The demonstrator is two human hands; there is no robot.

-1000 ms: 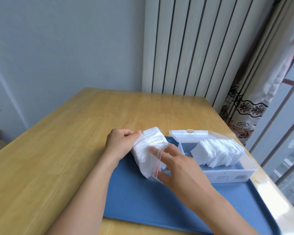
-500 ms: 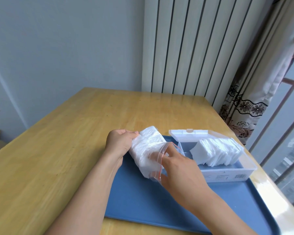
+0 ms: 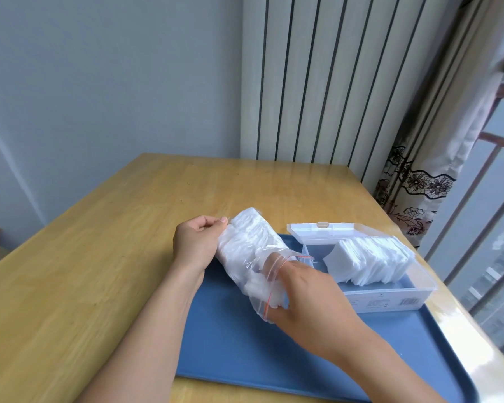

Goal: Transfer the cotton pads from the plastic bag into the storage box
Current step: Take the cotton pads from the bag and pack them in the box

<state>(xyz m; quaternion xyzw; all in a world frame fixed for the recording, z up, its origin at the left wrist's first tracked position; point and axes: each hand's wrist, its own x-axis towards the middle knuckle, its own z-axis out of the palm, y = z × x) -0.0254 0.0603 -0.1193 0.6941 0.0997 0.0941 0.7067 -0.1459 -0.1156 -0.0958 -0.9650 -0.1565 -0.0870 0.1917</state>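
Note:
A clear plastic bag [image 3: 245, 242] with a red zip strip lies over the blue tray [image 3: 233, 344], stuffed with white cotton pads [image 3: 253, 231]. My left hand [image 3: 197, 242] grips the bag's closed far end. My right hand [image 3: 300, 289] has its fingers pushed inside the bag's open mouth, curled around pads there; the fingertips are hidden by plastic and pads. To the right stands the clear storage box [image 3: 390, 301], lid open at the back, holding a stack of white pads [image 3: 370, 260] in its right part.
The tray sits on a wooden table [image 3: 99, 271]. A white radiator [image 3: 317, 82] stands behind the table, and a curtain [image 3: 425, 170] and window railing are at the right.
My right hand has slid deeper into the bag's mouth, fingers now inside among the pads. My left hand has kept its hold on the bag's far end.

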